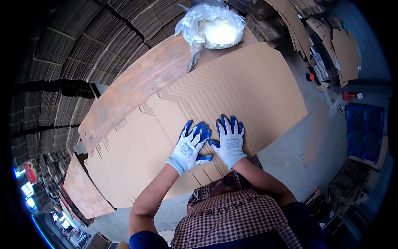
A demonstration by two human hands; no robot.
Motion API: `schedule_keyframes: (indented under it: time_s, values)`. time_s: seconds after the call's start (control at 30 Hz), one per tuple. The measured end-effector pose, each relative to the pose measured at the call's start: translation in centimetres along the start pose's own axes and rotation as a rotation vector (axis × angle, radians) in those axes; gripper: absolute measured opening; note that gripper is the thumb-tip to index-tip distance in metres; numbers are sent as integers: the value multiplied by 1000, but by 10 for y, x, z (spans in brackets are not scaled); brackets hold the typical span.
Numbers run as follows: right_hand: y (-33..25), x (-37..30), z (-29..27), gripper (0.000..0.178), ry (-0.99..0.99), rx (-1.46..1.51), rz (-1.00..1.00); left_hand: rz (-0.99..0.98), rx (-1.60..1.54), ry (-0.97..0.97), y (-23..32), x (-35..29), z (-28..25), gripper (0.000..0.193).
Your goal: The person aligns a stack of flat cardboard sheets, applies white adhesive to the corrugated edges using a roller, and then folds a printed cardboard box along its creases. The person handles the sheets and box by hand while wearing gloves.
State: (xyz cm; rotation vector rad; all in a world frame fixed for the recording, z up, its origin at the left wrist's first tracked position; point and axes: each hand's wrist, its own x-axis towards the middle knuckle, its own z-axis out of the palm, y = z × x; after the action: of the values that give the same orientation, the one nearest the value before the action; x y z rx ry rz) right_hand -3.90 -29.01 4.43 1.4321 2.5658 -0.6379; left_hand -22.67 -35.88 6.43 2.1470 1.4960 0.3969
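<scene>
Brown cardboard sheets (265,87) lie fanned out and overlapping on a wooden table (124,97), their stepped edges running across the middle. My left hand (191,146), in a white glove with blue-coated fingers, rests on the sheets with its fingers stretched forward. Beside it on the right, my right hand (228,141) wears a matching glove and lies on the cardboard, fingers spread. Neither hand grips anything that I can see. The two thumbs point toward each other, near the stepped edges.
A crumpled clear plastic bag (211,27) sits at the table's far edge. Tall bundles of stacked cardboard (74,45) stand behind and to the left. On the floor at the right are a blue plastic pallet (365,130) and a loose cardboard strip (316,133).
</scene>
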Motion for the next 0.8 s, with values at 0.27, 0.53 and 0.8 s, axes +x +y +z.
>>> schedule_keyframes:
  time_s: [0.27,0.53,0.8]
  values:
    - [1,3,-1,78,-23,14,7,-18,18,-19,-2,-3,-3,94]
    - [-1,4,-3,78,-41,2,15,-6,40,-24,-5,-9,-1,96]
    - [1,4,-1,79,-31,16,13,-12,33,-22,-3,-9,-6,93]
